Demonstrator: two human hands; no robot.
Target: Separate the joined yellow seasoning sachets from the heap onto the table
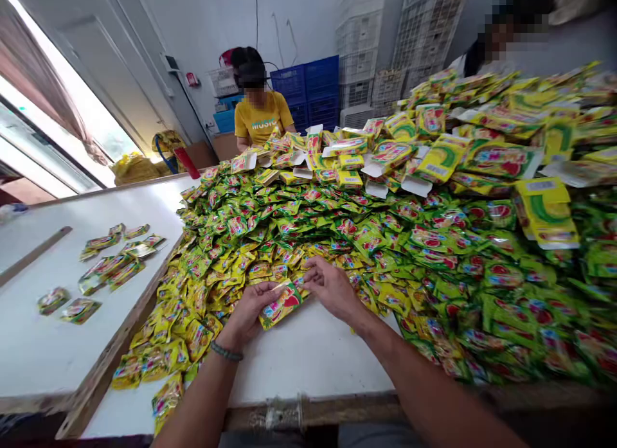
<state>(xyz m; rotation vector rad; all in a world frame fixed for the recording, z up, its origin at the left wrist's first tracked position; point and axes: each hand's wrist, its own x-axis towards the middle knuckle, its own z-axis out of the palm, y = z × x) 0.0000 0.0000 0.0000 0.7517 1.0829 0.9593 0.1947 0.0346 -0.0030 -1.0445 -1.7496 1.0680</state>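
Observation:
A small yellow and green candy box (280,305) with red fruit printed on it lies tilted in my left hand (255,306), thumb along its top edge. At the box's right end is my right hand (328,286), its fingers curled and pinched together; what they hold, if anything, is too small to make out. Just beyond both hands spreads a heap of yellow candy packets (241,265), with green candy packets (501,274) piled behind and to the right. The white tabletop (308,358) shows below the held box.
Folded candy boxes (390,153) are heaped at the back. A wooden strip (130,332) edges the work area on the left, and loose packets (113,268) lie beyond it. Across the table is a person in a yellow shirt (263,117); another person (525,33) is at the back right.

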